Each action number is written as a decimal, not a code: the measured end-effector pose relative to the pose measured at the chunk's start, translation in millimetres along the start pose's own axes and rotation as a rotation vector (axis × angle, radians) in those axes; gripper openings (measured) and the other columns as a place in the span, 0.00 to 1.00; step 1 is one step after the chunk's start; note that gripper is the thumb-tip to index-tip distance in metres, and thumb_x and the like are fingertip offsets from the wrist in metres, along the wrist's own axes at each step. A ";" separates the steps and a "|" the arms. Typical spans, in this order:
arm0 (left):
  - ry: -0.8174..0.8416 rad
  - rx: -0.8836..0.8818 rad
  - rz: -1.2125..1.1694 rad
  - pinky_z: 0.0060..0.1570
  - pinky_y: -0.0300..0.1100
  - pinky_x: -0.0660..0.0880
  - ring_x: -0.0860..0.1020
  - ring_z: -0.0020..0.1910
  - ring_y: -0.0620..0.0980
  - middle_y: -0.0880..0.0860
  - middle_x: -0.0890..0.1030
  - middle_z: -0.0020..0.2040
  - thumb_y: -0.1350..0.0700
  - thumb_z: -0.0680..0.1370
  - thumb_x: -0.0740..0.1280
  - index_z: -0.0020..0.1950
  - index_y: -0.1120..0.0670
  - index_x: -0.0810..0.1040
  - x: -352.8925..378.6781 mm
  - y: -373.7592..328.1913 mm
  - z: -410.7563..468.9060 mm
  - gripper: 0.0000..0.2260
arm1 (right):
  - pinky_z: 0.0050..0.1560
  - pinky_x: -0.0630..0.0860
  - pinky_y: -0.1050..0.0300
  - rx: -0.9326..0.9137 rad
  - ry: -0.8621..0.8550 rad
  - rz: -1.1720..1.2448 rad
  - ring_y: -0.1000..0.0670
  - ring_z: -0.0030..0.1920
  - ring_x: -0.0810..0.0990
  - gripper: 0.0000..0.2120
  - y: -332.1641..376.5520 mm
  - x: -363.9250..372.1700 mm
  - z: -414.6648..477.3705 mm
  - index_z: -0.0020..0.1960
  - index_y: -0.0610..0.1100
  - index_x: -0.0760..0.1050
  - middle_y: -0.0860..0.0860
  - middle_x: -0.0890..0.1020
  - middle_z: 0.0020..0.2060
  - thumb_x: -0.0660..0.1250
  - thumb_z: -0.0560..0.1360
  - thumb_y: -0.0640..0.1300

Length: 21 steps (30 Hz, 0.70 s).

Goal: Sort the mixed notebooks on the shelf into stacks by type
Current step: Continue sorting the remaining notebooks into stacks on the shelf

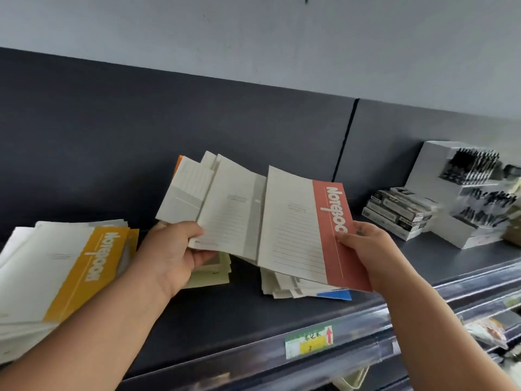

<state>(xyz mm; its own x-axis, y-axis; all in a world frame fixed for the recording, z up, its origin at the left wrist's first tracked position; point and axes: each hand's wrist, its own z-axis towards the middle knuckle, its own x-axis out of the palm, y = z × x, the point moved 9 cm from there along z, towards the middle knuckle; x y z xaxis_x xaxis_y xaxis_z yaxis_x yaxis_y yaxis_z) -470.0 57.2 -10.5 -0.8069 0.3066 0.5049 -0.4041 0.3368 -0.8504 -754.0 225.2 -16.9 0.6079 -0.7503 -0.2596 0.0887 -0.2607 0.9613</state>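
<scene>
My left hand [172, 253] grips a fanned bunch of cream notebooks [222, 204] above the dark shelf [225, 314]; one in the bunch shows an orange edge. My right hand [366, 249] pinches the red-banded notebook [304, 230] by its red edge, held next to the bunch. A stack with a yellow-banded notebook [81, 272] on top lies at the left. A loose pile with a blue cover [337, 294] at the bottom lies under the red notebook. A pale green notebook [210, 273] lies under my left hand.
Black-and-white boxes [394, 211] and a white pen display [465, 187] stand at the right of the shelf. A green and yellow price label [308, 341] sits on the shelf's front rail. Lower shelves with goods show at the bottom right.
</scene>
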 end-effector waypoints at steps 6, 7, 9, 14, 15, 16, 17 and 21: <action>-0.174 0.113 -0.025 0.38 0.50 0.80 0.80 0.50 0.57 0.57 0.80 0.53 0.71 0.77 0.59 0.61 0.55 0.74 2.1 17.6 -12.0 0.17 | 0.39 0.78 0.54 -0.030 0.135 -0.146 0.46 0.41 0.84 0.05 -8.2 -14.9 52.7 0.55 0.49 0.74 0.49 0.84 0.44 0.66 0.80 0.46; -0.198 0.130 -0.033 0.36 0.49 0.80 0.80 0.49 0.56 0.57 0.81 0.53 0.71 0.77 0.59 0.60 0.55 0.74 1.5 19.2 -15.9 0.17 | 0.38 0.78 0.54 -0.026 0.148 -0.169 0.45 0.41 0.84 0.06 -11.6 -16.0 59.4 0.56 0.48 0.74 0.49 0.84 0.44 0.66 0.80 0.46; -0.235 0.164 -0.067 0.32 0.46 0.81 0.80 0.48 0.56 0.57 0.80 0.53 0.72 0.77 0.58 0.61 0.56 0.74 0.3 20.0 -23.9 0.18 | 0.38 0.79 0.53 -0.015 0.166 -0.240 0.43 0.41 0.84 0.08 -19.6 -15.7 69.5 0.57 0.46 0.74 0.47 0.84 0.44 0.67 0.79 0.43; -0.286 0.218 -0.125 0.32 0.45 0.81 0.80 0.52 0.58 0.59 0.80 0.58 0.72 0.76 0.58 0.66 0.57 0.73 2.5 17.9 -37.9 0.22 | 0.51 0.80 0.44 -0.089 0.169 -0.667 0.43 0.45 0.82 0.14 -33.1 -4.5 87.6 0.57 0.41 0.75 0.46 0.82 0.46 0.67 0.76 0.48; -0.291 0.217 -0.125 0.32 0.45 0.81 0.80 0.52 0.58 0.59 0.79 0.58 0.72 0.76 0.58 0.67 0.57 0.72 3.6 19.4 -39.5 0.22 | 0.53 0.79 0.45 -0.122 0.152 -0.741 0.42 0.48 0.81 0.17 -30.4 -2.7 87.0 0.60 0.42 0.74 0.45 0.81 0.50 0.66 0.75 0.50; -0.289 0.214 -0.125 0.32 0.45 0.81 0.79 0.54 0.59 0.59 0.79 0.59 0.72 0.76 0.58 0.67 0.56 0.72 5.0 20.9 -41.4 0.22 | 0.55 0.77 0.46 -0.167 0.120 -0.806 0.40 0.53 0.79 0.20 -24.0 -2.4 85.6 0.63 0.43 0.73 0.44 0.80 0.54 0.65 0.75 0.52; -0.285 0.211 -0.125 0.33 0.45 0.81 0.79 0.55 0.60 0.59 0.79 0.59 0.72 0.76 0.59 0.67 0.56 0.72 6.2 21.9 -43.3 0.22 | 0.57 0.75 0.47 -0.227 0.080 -0.843 0.39 0.57 0.76 0.21 -13.5 -1.4 81.3 0.64 0.43 0.72 0.43 0.78 0.57 0.65 0.75 0.52; -0.291 0.191 -0.146 0.36 0.47 0.82 0.78 0.55 0.60 0.59 0.79 0.58 0.71 0.77 0.59 0.64 0.55 0.73 9.4 24.5 -44.7 0.19 | 0.65 0.68 0.48 -0.445 0.149 -0.606 0.40 0.67 0.70 0.25 22.6 35.0 49.6 0.71 0.44 0.69 0.43 0.73 0.67 0.64 0.78 0.53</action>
<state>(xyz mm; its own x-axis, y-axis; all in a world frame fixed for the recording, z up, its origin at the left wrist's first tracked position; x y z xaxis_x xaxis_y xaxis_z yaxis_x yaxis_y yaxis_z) -468.2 108.2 -19.9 -0.8126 -0.0071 0.5828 -0.5746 0.1775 -0.7990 -769.9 163.0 -8.8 0.4490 -0.4558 -0.7686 0.7310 -0.3073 0.6093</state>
